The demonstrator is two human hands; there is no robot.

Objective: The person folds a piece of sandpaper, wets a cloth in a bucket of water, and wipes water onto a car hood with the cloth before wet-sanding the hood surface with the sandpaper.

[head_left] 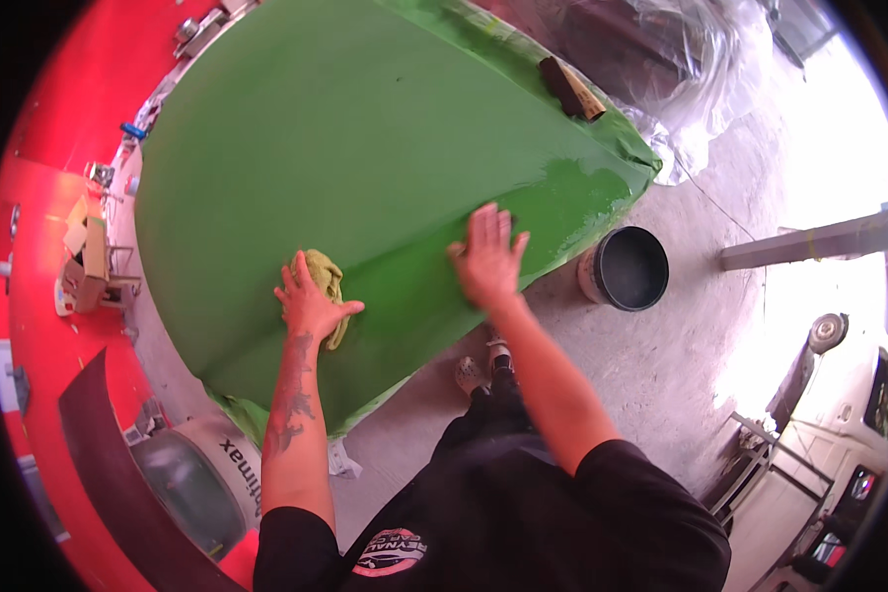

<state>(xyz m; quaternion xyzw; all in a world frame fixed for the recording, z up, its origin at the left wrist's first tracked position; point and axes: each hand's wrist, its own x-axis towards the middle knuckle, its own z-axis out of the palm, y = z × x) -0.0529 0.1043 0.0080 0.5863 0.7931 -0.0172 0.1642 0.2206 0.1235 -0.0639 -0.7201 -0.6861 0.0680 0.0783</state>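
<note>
A large, smooth green panel [306, 128], curved like a car hood, spreads out in front of me. My left hand [312, 306] presses a crumpled yellow-green cloth [322, 268] against it, fingers spread and thumb out to the side. Farther right, my right hand [490, 259] lies flat on the panel with its fingers stretched out. A small dark edge shows beside those fingertips; what it belongs to is hidden. Glossy wet patches [577, 192] cover the panel beyond this hand, and a darker, damp-looking band runs between both hands.
A dark bucket [633, 268] stands on the concrete floor at the panel's right edge. On the far right corner lies a brown, rolled-looking piece [570, 89]. Clear plastic sheeting [696, 59] drapes behind it. A grey post [809, 247] and a white vehicle [829, 424] are at right.
</note>
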